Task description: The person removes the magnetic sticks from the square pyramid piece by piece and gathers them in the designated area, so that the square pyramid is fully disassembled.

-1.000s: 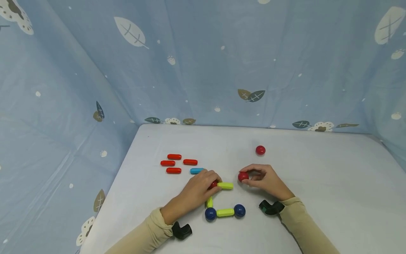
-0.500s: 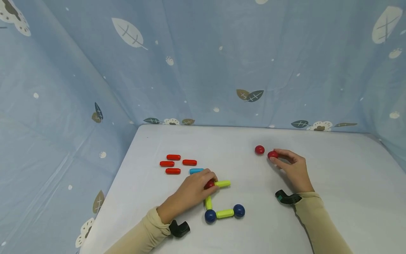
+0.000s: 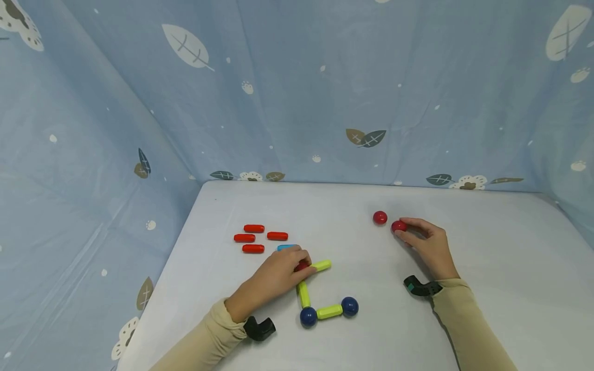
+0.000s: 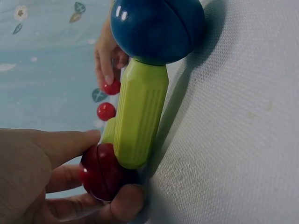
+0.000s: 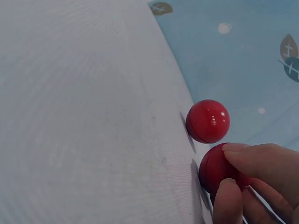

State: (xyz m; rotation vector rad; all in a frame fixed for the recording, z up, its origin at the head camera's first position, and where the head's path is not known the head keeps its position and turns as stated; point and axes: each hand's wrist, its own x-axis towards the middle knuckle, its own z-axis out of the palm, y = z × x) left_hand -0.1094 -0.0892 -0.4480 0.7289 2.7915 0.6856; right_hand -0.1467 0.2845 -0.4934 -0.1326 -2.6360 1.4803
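My left hand (image 3: 280,272) grips a red ball (image 4: 103,171) that joins two yellow-green rods. One rod (image 4: 142,112) runs from it to a dark blue ball (image 3: 308,317); the other rod (image 3: 321,265) points right with a free end. From that blue ball a third yellow-green rod (image 3: 329,312) leads to a second blue ball (image 3: 350,306). At the back right, my right hand (image 3: 427,245) pinches another red ball (image 5: 219,170) between thumb and fingers, close over the white surface. Beside it sits a loose red ball (image 5: 208,121).
Several red rods (image 3: 253,248) lie at the left of the white table (image 3: 510,257). A blue rod (image 3: 286,248) is partly hidden behind my left hand. A patterned blue cloth (image 3: 297,93) hangs along the back and left edges.
My right hand has carried its red ball back and to the right, beside the loose one, then stayed there. My left hand has shifted slightly left, tilting the joined rods.
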